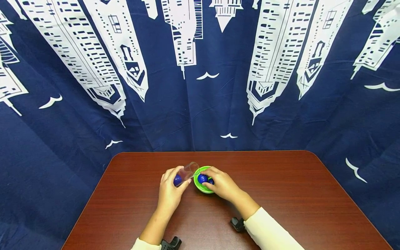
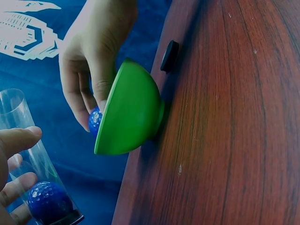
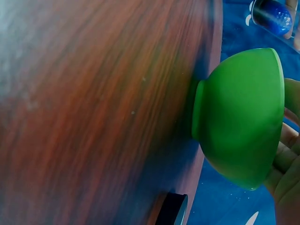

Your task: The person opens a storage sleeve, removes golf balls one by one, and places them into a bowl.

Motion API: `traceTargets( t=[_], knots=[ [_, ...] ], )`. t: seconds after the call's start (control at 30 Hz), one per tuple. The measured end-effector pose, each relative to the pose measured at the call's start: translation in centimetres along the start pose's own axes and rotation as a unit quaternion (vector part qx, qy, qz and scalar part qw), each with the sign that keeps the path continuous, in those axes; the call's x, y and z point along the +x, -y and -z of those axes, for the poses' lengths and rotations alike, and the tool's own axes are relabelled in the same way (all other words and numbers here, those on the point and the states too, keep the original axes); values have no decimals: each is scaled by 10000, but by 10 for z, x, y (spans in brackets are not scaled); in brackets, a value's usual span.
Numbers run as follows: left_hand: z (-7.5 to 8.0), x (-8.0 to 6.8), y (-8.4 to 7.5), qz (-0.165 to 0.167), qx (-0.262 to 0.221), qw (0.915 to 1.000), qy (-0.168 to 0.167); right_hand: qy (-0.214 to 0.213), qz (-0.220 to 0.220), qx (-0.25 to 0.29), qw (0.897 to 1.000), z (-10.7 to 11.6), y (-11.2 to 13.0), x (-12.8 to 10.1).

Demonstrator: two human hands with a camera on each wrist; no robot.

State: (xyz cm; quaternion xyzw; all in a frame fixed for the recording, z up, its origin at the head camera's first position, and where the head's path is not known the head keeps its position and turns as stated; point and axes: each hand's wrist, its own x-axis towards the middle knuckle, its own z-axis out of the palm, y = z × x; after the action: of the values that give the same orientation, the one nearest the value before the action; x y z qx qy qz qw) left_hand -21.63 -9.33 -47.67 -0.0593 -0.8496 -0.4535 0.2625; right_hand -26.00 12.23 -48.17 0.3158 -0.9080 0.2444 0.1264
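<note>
Near the front edge of the table (image 1: 281, 208), two dark clips (image 1: 237, 224) sit beside the forearms. Past them, toward the middle of the table, the left hand (image 1: 170, 189) has its fingers curled round a clear cup (image 1: 187, 172), which is tipped with its open mouth toward the green bowl (image 1: 200, 187); one blue ball (image 2: 49, 201) lies at the closed end of the cup, against the fingers. The right hand (image 1: 222, 184) rests on the bowl's rim, its fingers (image 2: 101, 84) bent over the edge and onto a second blue ball (image 1: 202, 178) inside; whether they pinch that ball cannot be told. The bowl stands upright on its foot, touching the table. Judgement: the cup's mouth should be over the rim before it is tilted further, the tilt should be slow so the ball rolls rather than bounces, and the right hand should steady the bowl against sliding. The patterned curtain (image 1: 200, 86) hangs behind the far edge.
</note>
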Motion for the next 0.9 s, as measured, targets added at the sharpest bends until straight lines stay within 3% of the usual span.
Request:
traceTargets(
  t=[0.53, 0.9],
  knots=[
    [4, 2, 2, 61, -40, 10000, -27, 548, -76, 55, 9985, -7, -3, 6],
    [3, 1, -1, 81, -7, 10000, 33, 538, -79, 51, 9985, -8, -3, 6]
  ],
)
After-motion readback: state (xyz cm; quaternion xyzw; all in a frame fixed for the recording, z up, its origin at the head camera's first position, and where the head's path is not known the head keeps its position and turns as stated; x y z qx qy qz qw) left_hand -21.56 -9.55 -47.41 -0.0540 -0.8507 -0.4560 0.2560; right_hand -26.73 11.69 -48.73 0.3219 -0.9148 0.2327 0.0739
